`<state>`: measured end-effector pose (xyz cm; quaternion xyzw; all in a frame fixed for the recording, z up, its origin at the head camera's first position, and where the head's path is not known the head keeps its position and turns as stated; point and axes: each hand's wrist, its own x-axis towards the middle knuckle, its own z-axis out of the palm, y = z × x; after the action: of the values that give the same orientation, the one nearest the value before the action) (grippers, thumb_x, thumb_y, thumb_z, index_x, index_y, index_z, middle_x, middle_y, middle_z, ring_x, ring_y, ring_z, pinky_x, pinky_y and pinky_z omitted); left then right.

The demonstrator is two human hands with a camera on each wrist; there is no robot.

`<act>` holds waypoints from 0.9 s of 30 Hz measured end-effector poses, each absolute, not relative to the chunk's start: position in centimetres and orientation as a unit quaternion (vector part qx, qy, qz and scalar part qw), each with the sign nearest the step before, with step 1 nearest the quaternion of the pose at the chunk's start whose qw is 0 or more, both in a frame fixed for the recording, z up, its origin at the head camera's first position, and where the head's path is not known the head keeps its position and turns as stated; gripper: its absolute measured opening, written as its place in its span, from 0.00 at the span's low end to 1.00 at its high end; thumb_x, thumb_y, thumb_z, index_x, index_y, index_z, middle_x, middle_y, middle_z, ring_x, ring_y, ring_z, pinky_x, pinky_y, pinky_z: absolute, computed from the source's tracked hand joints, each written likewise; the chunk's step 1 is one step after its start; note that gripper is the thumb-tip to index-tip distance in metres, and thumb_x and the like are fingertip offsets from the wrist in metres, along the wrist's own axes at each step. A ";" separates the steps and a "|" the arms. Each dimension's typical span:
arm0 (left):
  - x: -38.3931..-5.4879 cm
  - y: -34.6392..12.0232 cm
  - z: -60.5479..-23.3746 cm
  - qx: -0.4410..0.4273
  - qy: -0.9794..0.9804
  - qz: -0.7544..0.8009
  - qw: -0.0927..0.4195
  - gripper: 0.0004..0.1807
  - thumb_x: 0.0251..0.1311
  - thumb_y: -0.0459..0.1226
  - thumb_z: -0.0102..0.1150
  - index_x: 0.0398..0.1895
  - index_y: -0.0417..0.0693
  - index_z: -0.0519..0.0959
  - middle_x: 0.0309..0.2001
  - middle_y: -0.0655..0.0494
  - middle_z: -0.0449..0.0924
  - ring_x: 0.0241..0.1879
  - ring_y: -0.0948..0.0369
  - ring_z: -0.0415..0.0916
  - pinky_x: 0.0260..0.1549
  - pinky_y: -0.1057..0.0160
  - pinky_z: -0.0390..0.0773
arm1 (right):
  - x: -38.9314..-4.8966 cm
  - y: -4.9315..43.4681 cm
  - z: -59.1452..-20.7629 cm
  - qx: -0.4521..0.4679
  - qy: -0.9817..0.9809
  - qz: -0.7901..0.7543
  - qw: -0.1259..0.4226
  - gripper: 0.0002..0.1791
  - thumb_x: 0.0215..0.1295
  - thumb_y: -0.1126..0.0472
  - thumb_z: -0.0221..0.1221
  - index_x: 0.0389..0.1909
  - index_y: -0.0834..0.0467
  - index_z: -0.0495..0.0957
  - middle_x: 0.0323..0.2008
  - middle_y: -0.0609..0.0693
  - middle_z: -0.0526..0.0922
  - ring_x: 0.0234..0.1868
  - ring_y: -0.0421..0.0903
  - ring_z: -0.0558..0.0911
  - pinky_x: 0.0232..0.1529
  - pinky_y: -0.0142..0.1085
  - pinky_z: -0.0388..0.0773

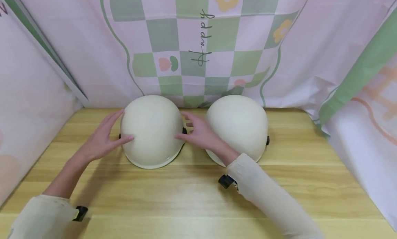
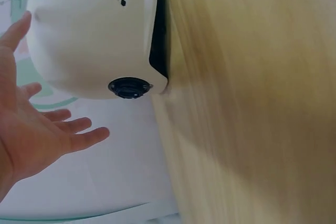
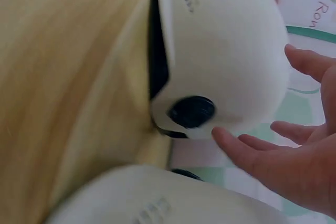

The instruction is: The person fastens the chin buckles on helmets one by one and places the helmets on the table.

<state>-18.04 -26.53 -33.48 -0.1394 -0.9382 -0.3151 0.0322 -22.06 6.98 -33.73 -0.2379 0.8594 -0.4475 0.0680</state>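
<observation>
Though smoothly domed, cream helmet [image 1: 152, 128], black side knob [image 2: 129, 87]

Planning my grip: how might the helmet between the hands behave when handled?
The helmet is probably stiff: its rounded form shows no sagging. Its smooth surface may be slippery. Resting rim-down on the table, it seems unlikely to roll.

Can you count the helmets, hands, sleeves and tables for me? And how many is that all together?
Helmets: 2, the left helmet and the right helmet
Hands: 2, the left hand and the right hand
Sleeves: 2, the left sleeve and the right sleeve
Tables: 1, the wooden table
Total: 7
</observation>
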 end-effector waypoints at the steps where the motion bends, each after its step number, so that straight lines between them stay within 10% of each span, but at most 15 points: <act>1: -18.1 -26.6 -33.6 -0.138 -0.937 -0.318 0.032 0.55 0.64 0.51 0.69 0.85 0.48 0.46 0.81 0.33 0.44 0.78 0.32 0.44 0.62 0.18 0.53 | -22.2 6.8 -33.9 -0.230 0.861 -0.449 0.072 0.47 0.64 0.56 0.72 0.79 0.60 0.59 0.77 0.61 0.63 0.70 0.66 0.72 0.65 0.54 0.76; 14: -18.6 -27.7 -34.5 -0.110 -0.915 -0.387 -0.016 0.57 0.67 0.49 0.68 0.86 0.51 0.38 0.83 0.36 0.36 0.74 0.26 0.50 0.58 0.25 0.69 | -23.6 5.5 -36.0 -0.110 0.777 -0.601 0.153 0.55 0.57 0.60 0.77 0.81 0.48 0.56 0.76 0.62 0.60 0.73 0.61 0.66 0.66 0.53 0.73; 27: -18.7 -27.7 -35.3 -0.135 -0.899 -0.416 -0.014 0.52 0.68 0.46 0.68 0.86 0.62 0.44 0.79 0.36 0.53 0.69 0.30 0.64 0.54 0.29 0.75 | -24.1 5.1 -36.3 -0.079 0.761 -0.615 0.190 0.61 0.55 0.61 0.77 0.83 0.40 0.49 0.73 0.65 0.64 0.73 0.61 0.68 0.72 0.53 0.65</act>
<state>-18.70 -27.68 -35.28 -0.1349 -0.8990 -0.4164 -0.0139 -24.06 5.10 -36.32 -0.0795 0.7606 -0.6155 0.1905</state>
